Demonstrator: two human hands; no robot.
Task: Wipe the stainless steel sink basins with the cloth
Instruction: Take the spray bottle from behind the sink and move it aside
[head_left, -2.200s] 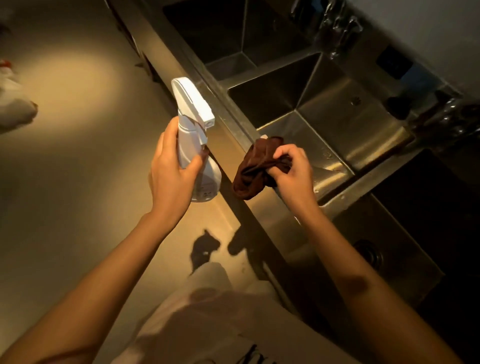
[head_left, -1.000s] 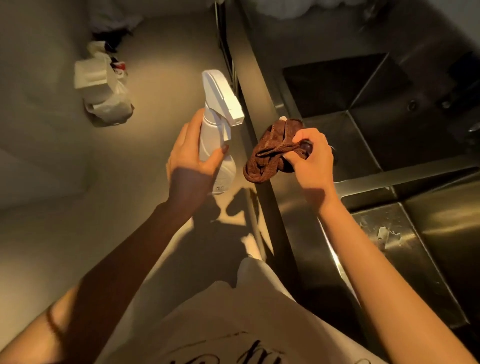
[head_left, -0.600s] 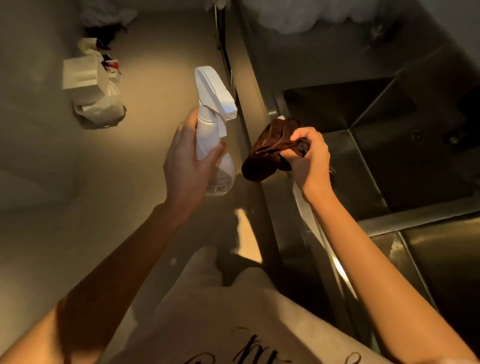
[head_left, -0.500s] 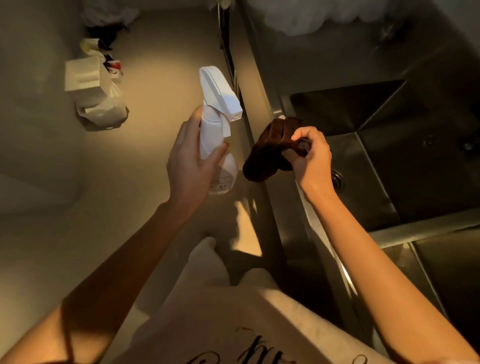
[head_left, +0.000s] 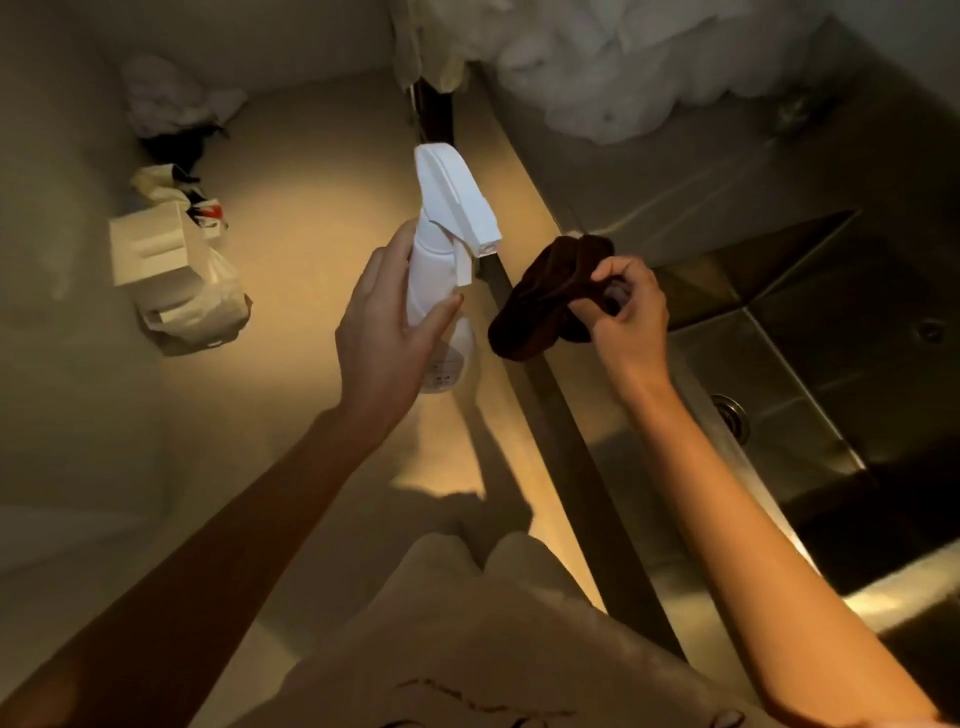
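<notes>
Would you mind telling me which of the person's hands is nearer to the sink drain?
Right. The right hand, gripping the brown cloth, hangs over the basin's near edge, up-left of the drain. The left hand holds the spray bottle out over the floor, farther left.

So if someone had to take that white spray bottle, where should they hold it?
Around the narrow neck just under the trigger head, coming from the side away from the nozzle. The spray bottle stands upright, and the left hand grips it that way, thumb near the trigger. The wide head would likely stop it slipping down.
</notes>
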